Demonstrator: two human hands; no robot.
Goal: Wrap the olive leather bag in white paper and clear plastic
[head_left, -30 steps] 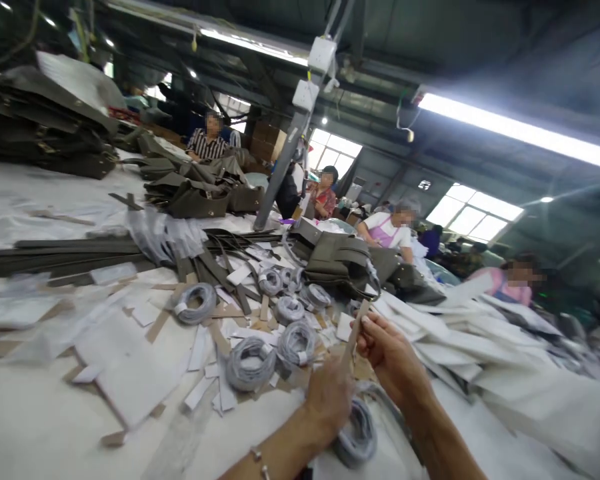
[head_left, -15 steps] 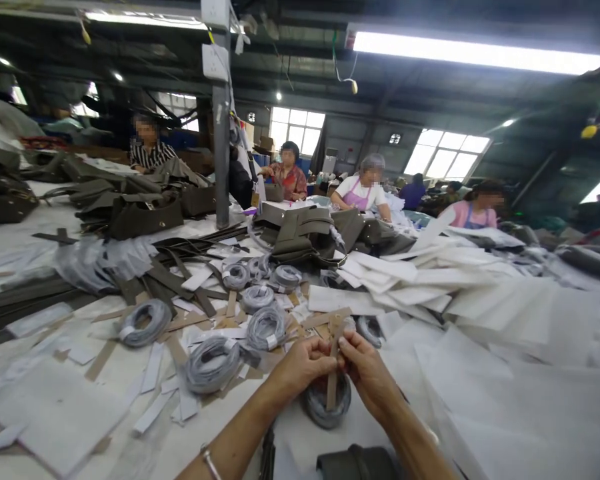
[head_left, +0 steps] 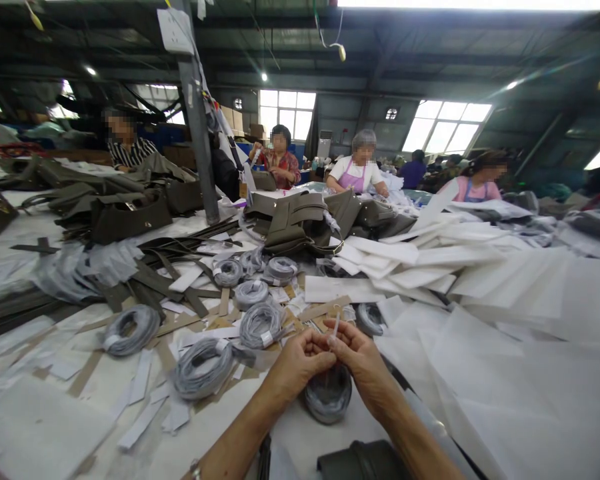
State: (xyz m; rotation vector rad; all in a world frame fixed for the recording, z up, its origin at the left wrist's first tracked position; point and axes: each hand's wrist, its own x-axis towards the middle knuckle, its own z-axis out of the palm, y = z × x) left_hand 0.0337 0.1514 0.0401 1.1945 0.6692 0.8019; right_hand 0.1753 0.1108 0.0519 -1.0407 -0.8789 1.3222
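My left hand and my right hand meet in front of me, thumbs and fingers pinched together on a narrow strip. The strip stands nearly upright and shows its thin, pale edge. Its lower part is hidden behind my fingers. Just beneath both hands lies a wrapped grey coil, partly covered by them. A dark olive-grey rolled piece sits at the bottom edge, close to my right forearm.
Several grey coils lie left of my hands among brown and white strips. White sheets are heaped on the right. Dark bags stand beyond, next to a metal post. Co-workers sit across the table.
The strip has turned in my fingers: its broad brown face showed before, and now its thin edge does. My fingers have drawn closer together. The view has tilted down slightly.
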